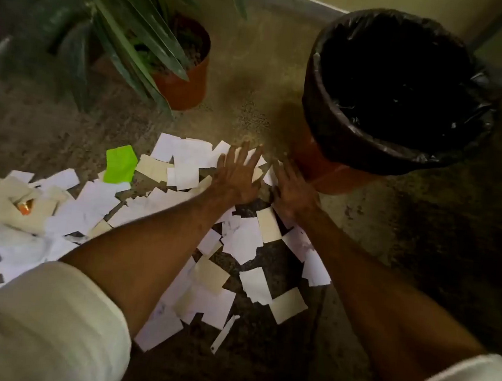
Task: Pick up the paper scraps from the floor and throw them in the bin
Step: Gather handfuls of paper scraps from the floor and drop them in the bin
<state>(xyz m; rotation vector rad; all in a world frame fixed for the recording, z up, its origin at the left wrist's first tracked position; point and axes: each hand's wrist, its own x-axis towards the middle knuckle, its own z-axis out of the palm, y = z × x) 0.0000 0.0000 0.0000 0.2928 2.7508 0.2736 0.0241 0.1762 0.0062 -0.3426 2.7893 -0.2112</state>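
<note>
1. While both arms reach forward, the left hand (239, 174) lies flat, fingers spread, on paper scraps (185, 166).
2. Beside it, the right hand (293, 191) presses scraps likewise, fingers apart, holding nothing.
3. Scraps litter the floor (251, 99) near the bin (321, 166).

We see paper scraps (240, 241) that are mostly white, with some cream or beige pieces among them, and one bright lime-green scrap (120, 164). The floor (251, 105) is a speckled grey-brown. The bin (330, 174) is orange-red, lined with a glossy black bag (399, 81). The plant pot (182, 88) is the same orange-red, holding dark green leaves (127, 24). Our rolled sleeves (50, 324) are off-white.
</note>
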